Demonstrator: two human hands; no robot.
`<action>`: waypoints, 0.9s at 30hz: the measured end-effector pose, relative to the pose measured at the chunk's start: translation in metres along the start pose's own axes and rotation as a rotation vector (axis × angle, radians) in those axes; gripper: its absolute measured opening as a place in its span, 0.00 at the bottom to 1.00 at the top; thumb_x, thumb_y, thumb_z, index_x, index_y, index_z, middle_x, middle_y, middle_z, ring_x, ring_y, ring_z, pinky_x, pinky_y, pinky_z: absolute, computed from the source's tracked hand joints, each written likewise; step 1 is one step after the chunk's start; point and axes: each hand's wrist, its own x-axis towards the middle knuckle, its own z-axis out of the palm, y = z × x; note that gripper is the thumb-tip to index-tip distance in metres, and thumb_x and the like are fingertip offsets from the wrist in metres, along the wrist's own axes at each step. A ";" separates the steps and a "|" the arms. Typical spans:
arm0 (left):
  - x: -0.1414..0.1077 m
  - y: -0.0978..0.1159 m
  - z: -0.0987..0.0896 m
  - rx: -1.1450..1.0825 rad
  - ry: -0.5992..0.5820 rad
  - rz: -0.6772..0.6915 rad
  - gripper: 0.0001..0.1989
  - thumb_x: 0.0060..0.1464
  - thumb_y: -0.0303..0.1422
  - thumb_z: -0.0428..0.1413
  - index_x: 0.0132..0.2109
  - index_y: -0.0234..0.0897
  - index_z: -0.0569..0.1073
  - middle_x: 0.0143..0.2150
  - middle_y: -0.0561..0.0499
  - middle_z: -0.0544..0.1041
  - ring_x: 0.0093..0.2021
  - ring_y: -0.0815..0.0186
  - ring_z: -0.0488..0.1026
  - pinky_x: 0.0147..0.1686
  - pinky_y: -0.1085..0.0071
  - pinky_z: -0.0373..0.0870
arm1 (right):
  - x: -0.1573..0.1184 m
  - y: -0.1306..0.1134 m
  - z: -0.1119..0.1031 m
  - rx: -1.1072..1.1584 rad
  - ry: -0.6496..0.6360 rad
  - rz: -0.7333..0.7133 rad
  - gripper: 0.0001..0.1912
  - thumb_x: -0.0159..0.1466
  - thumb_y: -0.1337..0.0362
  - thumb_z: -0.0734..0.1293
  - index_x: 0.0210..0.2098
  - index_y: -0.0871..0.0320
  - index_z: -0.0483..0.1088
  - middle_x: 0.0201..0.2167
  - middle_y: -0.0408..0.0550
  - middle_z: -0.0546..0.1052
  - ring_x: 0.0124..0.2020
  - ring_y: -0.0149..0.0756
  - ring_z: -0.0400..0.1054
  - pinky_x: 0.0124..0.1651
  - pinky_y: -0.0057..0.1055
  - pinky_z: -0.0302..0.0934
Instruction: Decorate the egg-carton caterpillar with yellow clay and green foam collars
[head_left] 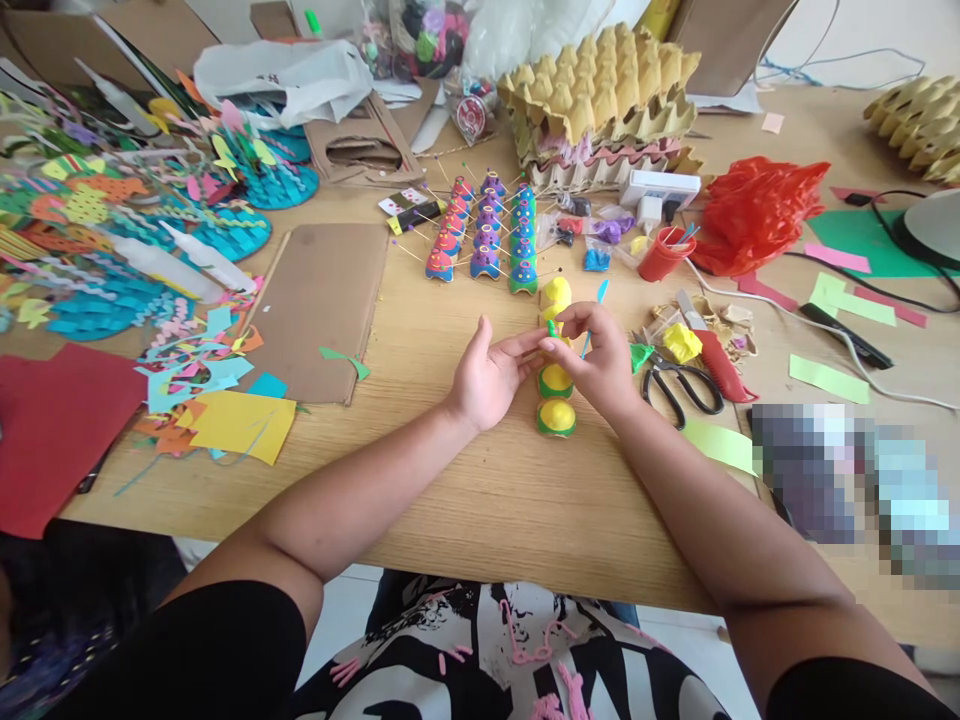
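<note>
A small green piece (553, 328) is held between the fingertips of both hands. My left hand (491, 380) has its palm turned up, thumb raised, fingertips under the piece. My right hand (600, 360) pinches at it from the other side, with a thin blue tool (602, 292) showing between its fingers. Below the hands lies a row of egg-carton cups with yellow domes and green rims (556, 418); the hands cover its middle. Behind stand three decorated cup rows: red and blue (440, 258), purple and blue (486, 255), green and blue (523, 265).
Black-handled scissors (684, 385), yellow clay (681, 342) and a red cutter (724, 368) lie right of the hands. Cardboard (311, 310) and paper scraps (244, 425) are at left. Egg trays (600, 90), a red bag (757, 215) and a red cup (664, 257) stand farther back.
</note>
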 end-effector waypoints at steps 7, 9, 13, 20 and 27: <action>0.001 0.001 -0.002 0.040 -0.006 0.001 0.42 0.66 0.66 0.39 0.45 0.41 0.88 0.56 0.43 0.85 0.70 0.49 0.72 0.68 0.55 0.68 | 0.002 0.003 -0.003 0.015 0.038 0.069 0.24 0.65 0.36 0.71 0.41 0.51 0.72 0.30 0.42 0.72 0.34 0.36 0.67 0.42 0.38 0.67; 0.001 0.001 -0.002 0.052 -0.018 0.010 0.42 0.66 0.66 0.38 0.46 0.41 0.88 0.56 0.44 0.85 0.71 0.50 0.71 0.68 0.56 0.68 | 0.002 0.003 -0.002 0.026 0.044 0.068 0.25 0.66 0.35 0.69 0.40 0.51 0.72 0.30 0.42 0.72 0.34 0.36 0.67 0.41 0.38 0.67; 0.000 0.000 -0.001 0.043 -0.033 0.007 0.42 0.66 0.66 0.39 0.47 0.41 0.88 0.58 0.44 0.85 0.71 0.50 0.71 0.69 0.56 0.67 | -0.001 0.001 0.000 -0.001 0.011 0.041 0.24 0.67 0.37 0.69 0.39 0.51 0.73 0.32 0.44 0.75 0.34 0.37 0.68 0.42 0.40 0.68; -0.001 0.002 0.002 0.041 0.005 0.019 0.39 0.65 0.66 0.43 0.46 0.40 0.87 0.57 0.42 0.85 0.70 0.48 0.72 0.66 0.55 0.69 | -0.003 -0.001 0.000 -0.034 0.037 0.012 0.23 0.70 0.38 0.66 0.38 0.51 0.74 0.32 0.45 0.78 0.34 0.38 0.70 0.43 0.41 0.69; 0.010 -0.008 -0.010 0.229 0.434 0.344 0.13 0.58 0.46 0.67 0.39 0.42 0.82 0.43 0.51 0.85 0.50 0.64 0.79 0.47 0.70 0.71 | 0.006 0.017 -0.004 0.251 0.197 0.197 0.23 0.70 0.38 0.66 0.41 0.50 0.74 0.33 0.44 0.79 0.37 0.36 0.76 0.47 0.39 0.74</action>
